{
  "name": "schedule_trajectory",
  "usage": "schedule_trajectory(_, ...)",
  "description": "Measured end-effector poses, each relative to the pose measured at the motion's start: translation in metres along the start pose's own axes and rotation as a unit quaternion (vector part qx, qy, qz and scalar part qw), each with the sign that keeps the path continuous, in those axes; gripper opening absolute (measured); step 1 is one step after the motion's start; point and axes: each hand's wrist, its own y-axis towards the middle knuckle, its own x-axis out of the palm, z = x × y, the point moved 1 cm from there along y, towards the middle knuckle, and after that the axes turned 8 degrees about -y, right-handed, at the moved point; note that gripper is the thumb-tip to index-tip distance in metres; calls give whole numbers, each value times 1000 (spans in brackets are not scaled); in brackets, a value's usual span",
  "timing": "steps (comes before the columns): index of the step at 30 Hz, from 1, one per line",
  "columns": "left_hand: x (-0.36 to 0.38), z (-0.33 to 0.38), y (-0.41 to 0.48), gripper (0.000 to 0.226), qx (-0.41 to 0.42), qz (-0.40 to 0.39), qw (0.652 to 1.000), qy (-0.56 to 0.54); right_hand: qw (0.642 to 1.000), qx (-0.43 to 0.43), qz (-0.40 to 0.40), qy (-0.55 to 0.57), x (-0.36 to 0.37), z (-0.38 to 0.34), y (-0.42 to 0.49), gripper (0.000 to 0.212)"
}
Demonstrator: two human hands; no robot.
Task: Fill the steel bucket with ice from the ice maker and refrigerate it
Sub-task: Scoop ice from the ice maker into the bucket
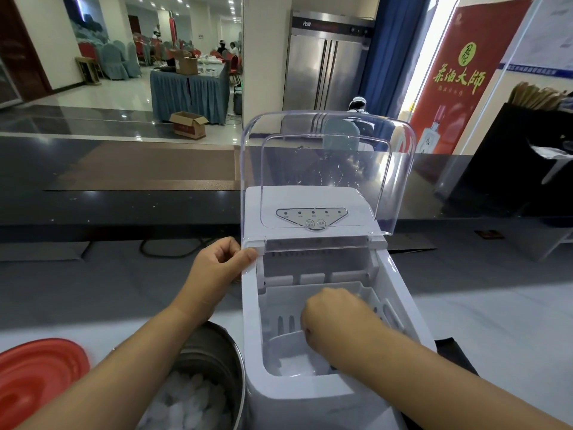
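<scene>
Right hand (336,321) grips one scoop (286,342) in the ice maker (310,405); left hand (221,263) pinches its lid (325,169); one steel bucket (217,339) sits lower left.

My left hand (221,263), arm stretched forward, pinches the lid (325,125) between thumb and curled fingers. My right hand (336,321) points down, knuckles up, fingers curled round the scoop (286,342).
</scene>
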Motion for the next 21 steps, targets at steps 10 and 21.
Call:
schedule_trajectory(10, 0, -2, 1, 27, -1, 5, 1000, -11, 987, 11, -19, 159, -2, 21, -6, 23)
schedule_trajectory(21, 1, 6, -4, 28, -10, -6, 1000, -8, 935, 100, 34, 338, -22, 43, -24, 22)
